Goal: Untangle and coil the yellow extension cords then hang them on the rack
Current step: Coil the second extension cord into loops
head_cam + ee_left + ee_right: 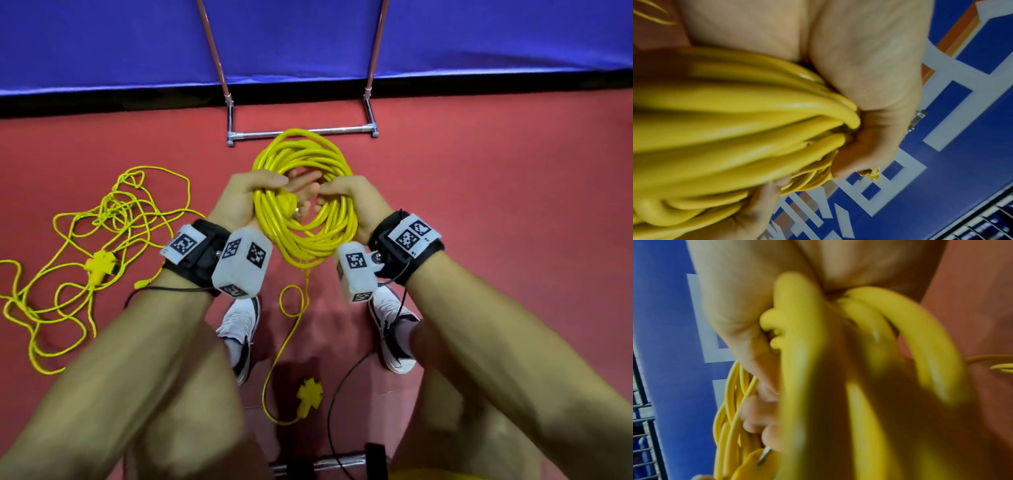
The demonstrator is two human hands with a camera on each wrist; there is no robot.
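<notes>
Red floor (479, 205); coiled cord (305, 219) hides fingertips.

A sports hall or gym, by the look of it: a red rubbery floor (479, 205) runs to a blue padded barrier (308, 41) at 12 o'clock, printed with large white and orange lettering (953, 91). A metal rack (301, 132) stands against it. Grey railings (643, 418) show beyond the barrier.
</notes>
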